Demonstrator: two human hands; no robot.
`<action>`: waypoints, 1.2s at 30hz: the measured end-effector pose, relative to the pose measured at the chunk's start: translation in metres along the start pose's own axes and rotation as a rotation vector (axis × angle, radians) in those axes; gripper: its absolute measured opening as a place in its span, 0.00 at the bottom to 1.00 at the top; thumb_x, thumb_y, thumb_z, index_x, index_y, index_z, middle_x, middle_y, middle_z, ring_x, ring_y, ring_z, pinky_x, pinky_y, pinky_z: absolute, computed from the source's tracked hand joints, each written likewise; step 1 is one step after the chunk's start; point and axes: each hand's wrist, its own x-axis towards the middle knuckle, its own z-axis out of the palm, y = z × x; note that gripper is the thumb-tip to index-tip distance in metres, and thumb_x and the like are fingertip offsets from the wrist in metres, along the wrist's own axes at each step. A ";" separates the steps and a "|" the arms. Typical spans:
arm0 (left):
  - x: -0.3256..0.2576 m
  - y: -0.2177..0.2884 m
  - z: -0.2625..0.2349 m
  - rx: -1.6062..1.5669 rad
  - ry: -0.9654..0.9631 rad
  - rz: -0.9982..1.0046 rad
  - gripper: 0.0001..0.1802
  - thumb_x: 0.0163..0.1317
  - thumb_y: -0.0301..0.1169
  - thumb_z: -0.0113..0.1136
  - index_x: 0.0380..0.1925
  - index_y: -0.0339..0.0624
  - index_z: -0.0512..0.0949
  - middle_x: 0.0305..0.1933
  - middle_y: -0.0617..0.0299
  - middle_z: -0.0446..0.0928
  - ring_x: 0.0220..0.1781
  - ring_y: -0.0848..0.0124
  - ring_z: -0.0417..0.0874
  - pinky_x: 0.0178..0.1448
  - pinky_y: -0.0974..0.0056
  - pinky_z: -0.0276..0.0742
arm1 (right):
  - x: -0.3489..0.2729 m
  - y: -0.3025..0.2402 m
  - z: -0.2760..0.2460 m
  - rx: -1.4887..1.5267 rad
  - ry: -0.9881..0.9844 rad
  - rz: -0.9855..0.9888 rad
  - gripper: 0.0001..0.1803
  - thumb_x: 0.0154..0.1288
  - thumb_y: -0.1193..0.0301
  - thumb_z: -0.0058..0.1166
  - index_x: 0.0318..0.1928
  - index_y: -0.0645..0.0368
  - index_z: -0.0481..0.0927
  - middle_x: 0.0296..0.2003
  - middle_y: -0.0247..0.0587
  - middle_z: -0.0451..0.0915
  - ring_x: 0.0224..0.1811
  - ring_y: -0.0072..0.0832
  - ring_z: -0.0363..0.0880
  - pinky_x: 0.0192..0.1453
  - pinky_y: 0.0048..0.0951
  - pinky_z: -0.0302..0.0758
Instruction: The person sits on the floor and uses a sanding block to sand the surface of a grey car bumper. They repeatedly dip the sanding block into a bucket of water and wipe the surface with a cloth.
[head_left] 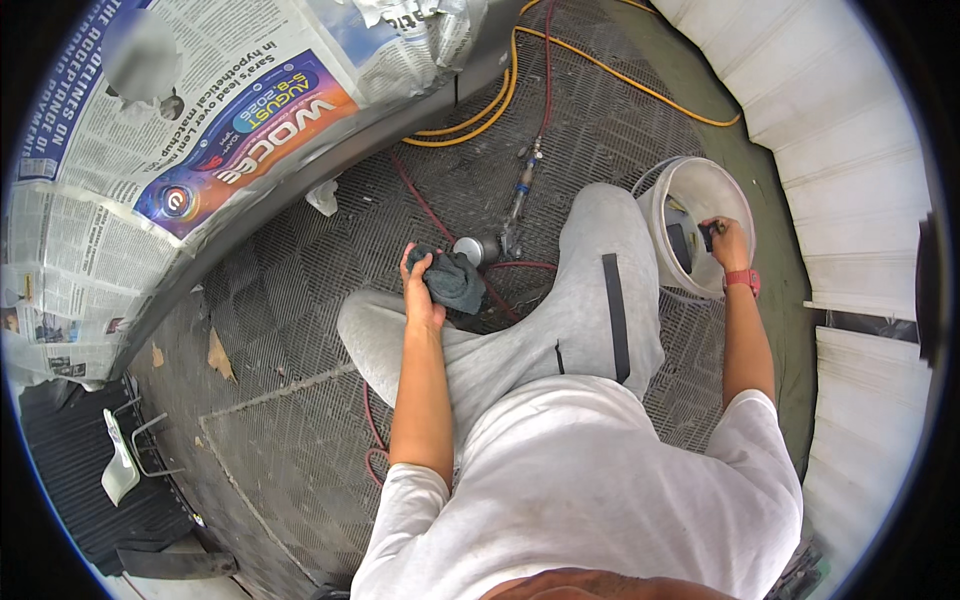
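My left hand (418, 290) is closed on a crumpled dark grey cloth (455, 283), held above my bent left knee. Over at the right, my right hand (733, 245) reaches into a whitish plastic bucket (708, 180). Its fingers pinch a small dark piece (711, 233) whose kind I cannot make out. Inside the bucket, a dark flat rectangular thing (681, 247) rests near the left wall. Just beyond the cloth, a spray gun (511, 230) with a round silver cup (476, 250) lies on the floor, joined to a red hose (548, 70).
A vehicle body masked with newspaper (90, 240) curves along the left. A yellow hose (590, 58) crosses the dark ribbed floor (300, 330) at the far side. Pale panels (850, 120) line the right. A whitish curved piece (120, 465) lies at the lower left.
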 end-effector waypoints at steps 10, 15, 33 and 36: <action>0.005 -0.008 -0.005 -0.003 0.002 -0.005 0.37 0.67 0.28 0.65 0.76 0.55 0.66 0.62 0.50 0.79 0.62 0.57 0.83 0.68 0.47 0.82 | 0.030 -0.054 -0.028 -0.046 0.300 -0.125 0.13 0.68 0.75 0.62 0.52 0.59 0.81 0.50 0.56 0.86 0.55 0.60 0.83 0.59 0.52 0.80; 0.002 -0.013 0.000 0.090 0.018 -0.006 0.38 0.65 0.32 0.67 0.76 0.54 0.66 0.59 0.52 0.82 0.61 0.56 0.84 0.70 0.46 0.80 | 0.057 -0.127 -0.044 -0.010 0.533 -0.357 0.12 0.68 0.73 0.64 0.51 0.57 0.82 0.48 0.53 0.84 0.57 0.57 0.81 0.58 0.49 0.79; -0.021 -0.025 0.012 0.177 0.030 -0.007 0.35 0.70 0.33 0.62 0.77 0.55 0.65 0.60 0.52 0.83 0.62 0.55 0.84 0.72 0.45 0.78 | 0.107 -0.256 0.058 1.642 0.283 0.103 0.13 0.68 0.72 0.73 0.52 0.54 0.89 0.41 0.31 0.88 0.39 0.25 0.86 0.45 0.31 0.82; -0.032 -0.024 0.021 0.168 0.031 -0.001 0.35 0.71 0.32 0.61 0.77 0.54 0.65 0.59 0.51 0.83 0.62 0.55 0.84 0.71 0.45 0.79 | 0.082 -0.280 0.080 1.897 0.095 0.343 0.12 0.73 0.72 0.69 0.54 0.56 0.84 0.44 0.33 0.87 0.39 0.27 0.87 0.46 0.40 0.86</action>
